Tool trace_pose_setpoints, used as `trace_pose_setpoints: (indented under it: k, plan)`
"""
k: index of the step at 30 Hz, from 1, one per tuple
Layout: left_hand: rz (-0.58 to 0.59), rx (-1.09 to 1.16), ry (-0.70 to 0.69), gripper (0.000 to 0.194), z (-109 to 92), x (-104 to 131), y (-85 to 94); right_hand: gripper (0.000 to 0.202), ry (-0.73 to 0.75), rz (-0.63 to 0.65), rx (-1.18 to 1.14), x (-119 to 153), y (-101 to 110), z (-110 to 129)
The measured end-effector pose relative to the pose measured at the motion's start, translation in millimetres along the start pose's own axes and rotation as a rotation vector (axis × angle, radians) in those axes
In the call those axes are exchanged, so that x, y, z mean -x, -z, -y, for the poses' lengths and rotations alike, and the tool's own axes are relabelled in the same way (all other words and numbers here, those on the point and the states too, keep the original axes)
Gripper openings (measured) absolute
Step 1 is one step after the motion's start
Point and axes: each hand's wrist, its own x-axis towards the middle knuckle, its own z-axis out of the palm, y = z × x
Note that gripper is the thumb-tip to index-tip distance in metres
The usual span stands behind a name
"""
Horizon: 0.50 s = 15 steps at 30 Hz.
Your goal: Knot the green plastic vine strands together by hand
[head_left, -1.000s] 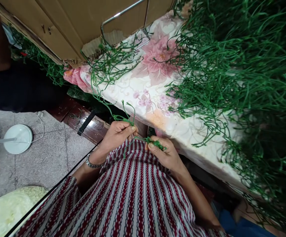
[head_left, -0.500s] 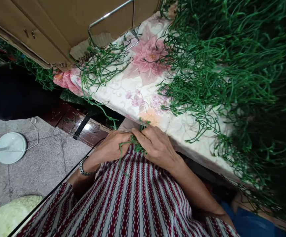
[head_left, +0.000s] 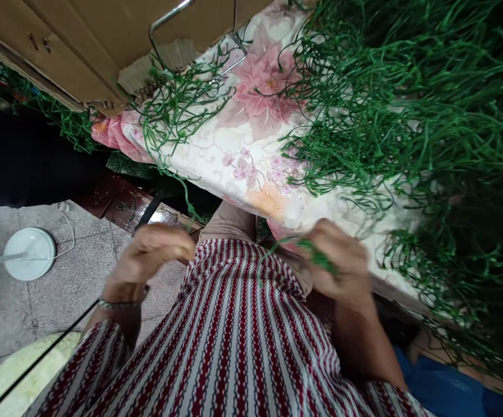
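Observation:
In the head view, my right hand (head_left: pixel 342 260) is closed round a small bunch of thin green stems (head_left: pixel 319 255), out over the table's near edge. A loose strand trails from it to the left. My left hand (head_left: pixel 149 255), with a bracelet at the wrist, is at the left, apart from the right. Its fingers are curled together and blurred, and whether something is pinched in them is hidden. Just above it, a green strand (head_left: pixel 189 202) hangs from the table edge. A large heap of similar green stems (head_left: pixel 390 110) covers the table's right side.
A floral cloth (head_left: pixel 217 156) covers the table. A smaller pile of green stems (head_left: pixel 177 107) lies beside a brown cardboard box (head_left: pixel 81 40) and a bent metal rod (head_left: pixel 151 35). A white round base (head_left: pixel 29 255) stands on the tiled floor. Dark clothing of another person (head_left: pixel 25 162) shows at left.
My hands were together over my lap at the green bunch. They have moved apart, the left to the left and the right to the right with the bunch in it.

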Motion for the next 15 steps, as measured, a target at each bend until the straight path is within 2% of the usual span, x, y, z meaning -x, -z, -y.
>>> trace_pose_setpoints:
  k: [1, 4, 8, 12, 15]
  plan:
    - [-0.075, -0.006, 0.038, 0.023, -1.6, -0.1, 1.8, 0.018, -0.055, -0.065, -0.025, 0.0, 4.4, 1.5]
    - [-0.036, -0.062, 0.116, 0.019, -1.7, -8.6, -3.6, 0.012, -0.149, -0.044, -0.169, -1.2, 7.2, 2.9]
    - [-0.142, -0.141, 0.173, 0.022, 6.5, -22.2, -18.9, 0.016, -0.381, -0.065, -0.343, -3.8, 1.8, -3.3]
    - [-0.146, -0.141, 0.198, 0.023, 13.5, -26.3, -26.5, 0.016, -0.402, -0.029, -0.335, -3.4, 9.5, 3.0]
    - [-0.141, -0.149, 0.207, 0.023, 16.0, -28.3, -30.2, 0.010, -0.354, -0.038, -0.224, 6.5, 26.6, 15.8]
